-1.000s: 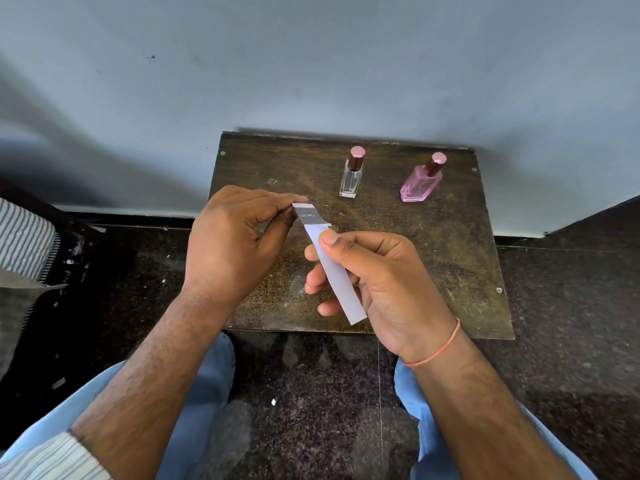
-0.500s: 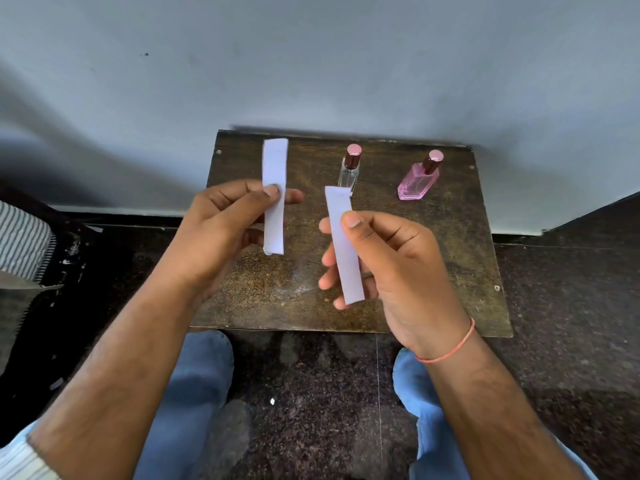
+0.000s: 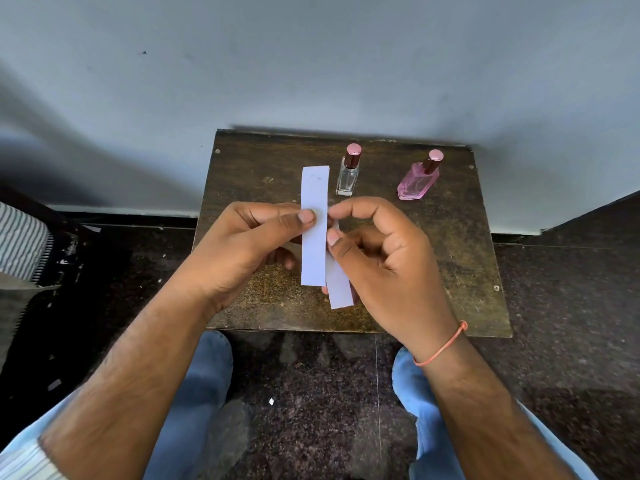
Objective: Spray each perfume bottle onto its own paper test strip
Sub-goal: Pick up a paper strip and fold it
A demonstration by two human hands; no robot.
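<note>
Grey wall [image 3: 311, 64] backs a small dark wooden table [image 3: 460, 271] standing on a speckled dark floor [image 3: 571, 341].

Head view: the clear perfume bottle [image 3: 347, 174] stands upright near the table's far edge, and the pink perfume bottle [image 3: 417, 180] stands nearer the far right corner, well apart from it. Above the table's centre, the left hand [image 3: 242, 251] pinches an upright paper strip [image 3: 314, 230] between thumb and fingers. The right hand [image 3: 384, 258] pinches a second paper strip [image 3: 337, 285], partly hidden behind the first. An orange thread [image 3: 443, 344] circles the right wrist. Blue-trousered knees [image 3: 207, 375] show at the near edge.
</note>
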